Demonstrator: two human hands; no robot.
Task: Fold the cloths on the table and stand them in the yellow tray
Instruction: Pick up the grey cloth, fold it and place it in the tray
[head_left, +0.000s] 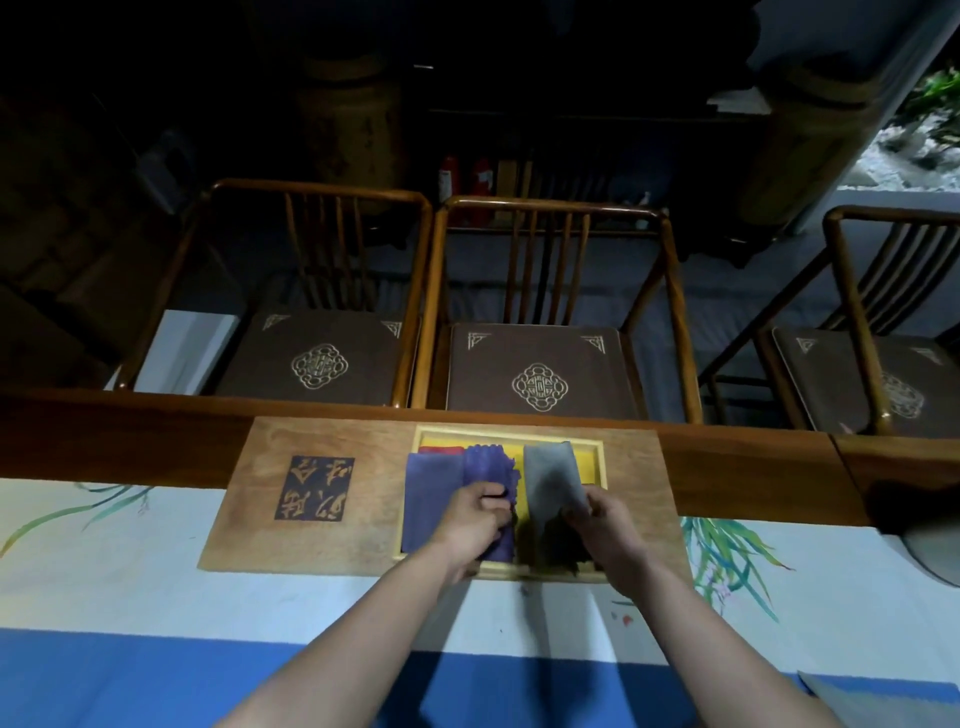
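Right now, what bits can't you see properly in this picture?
All from the head view:
- Near ends of the purple cloth and grey cloth: covered by the left hand and right hand.
- Red cloth: mostly hidden behind the blue cloth.
- Near part of the yellow tray floor: too dark.
- Room behind the chairs: too dark.

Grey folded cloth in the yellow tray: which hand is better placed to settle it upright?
Right hand: it already grips the grey folded cloth in the yellow tray; the left hand is occupied with the purple cloth.
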